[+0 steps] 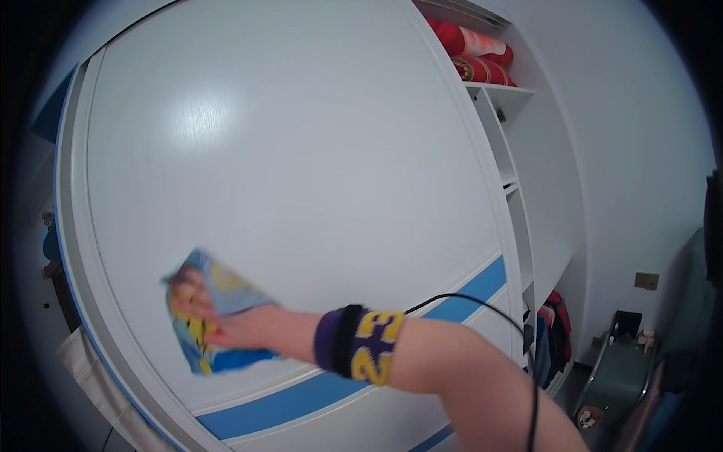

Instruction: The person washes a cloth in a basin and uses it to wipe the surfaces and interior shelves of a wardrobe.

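One bare arm reaches in from the lower right, wearing a purple and yellow wristband (359, 344) with a black strap. It appears to be my right arm. My right hand (226, 322) presses a patterned blue and yellow cloth (237, 285) against the white wardrobe door (316, 169), low on its left side and above a blue stripe (288, 404). The hand and cloth are slightly blurred, and the cloth spreads out around the fingers. My left hand is out of view.
Open wardrobe shelves (500, 87) at the right hold red rolled textiles (483, 70); clothes (553, 333) hang below. A black cable (534, 390) crosses the arm. At the lower right stands a dark glass-like table (618, 367) with small items. Beige fabric (107, 384) hangs at the lower left.
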`<state>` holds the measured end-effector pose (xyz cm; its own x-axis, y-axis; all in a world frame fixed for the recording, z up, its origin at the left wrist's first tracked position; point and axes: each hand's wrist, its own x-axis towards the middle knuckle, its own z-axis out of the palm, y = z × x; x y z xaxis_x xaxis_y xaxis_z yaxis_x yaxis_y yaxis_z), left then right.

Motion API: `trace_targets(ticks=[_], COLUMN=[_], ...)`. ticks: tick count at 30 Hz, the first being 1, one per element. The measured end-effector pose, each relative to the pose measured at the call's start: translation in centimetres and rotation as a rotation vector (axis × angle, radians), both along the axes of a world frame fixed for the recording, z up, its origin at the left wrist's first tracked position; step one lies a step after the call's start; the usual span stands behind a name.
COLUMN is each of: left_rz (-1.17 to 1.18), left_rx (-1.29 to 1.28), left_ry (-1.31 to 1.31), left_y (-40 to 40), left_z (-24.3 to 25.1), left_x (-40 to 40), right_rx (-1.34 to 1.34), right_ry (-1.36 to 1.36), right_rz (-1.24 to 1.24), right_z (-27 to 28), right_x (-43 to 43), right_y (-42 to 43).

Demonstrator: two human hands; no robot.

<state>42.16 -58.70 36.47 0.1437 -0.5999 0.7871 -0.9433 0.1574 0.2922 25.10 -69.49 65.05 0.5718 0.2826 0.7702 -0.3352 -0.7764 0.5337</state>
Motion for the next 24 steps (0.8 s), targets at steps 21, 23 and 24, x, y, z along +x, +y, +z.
trace_targets(ticks=[21, 23, 24], left_rz=[0.011, 0.008, 0.013], left_rx=[-0.054, -0.058, -0.061], left_ry=[0.015, 0.020, 0.022], left_y=[1.7, 2.3, 2.7], left_z=[-1.4, -1.8, -2.0], left_x=[2.7, 3.3, 3.8], right_rx=[0.016, 0.000, -0.001], right_ry=[-0.769, -0.578, -0.491], right_rz=[-0.612, -0.517, -0.476], right_z=[5.7, 4.9, 4.5], right_x=[-14.5, -7.2, -3.5], right_y=[-2.0, -0.3, 0.8])
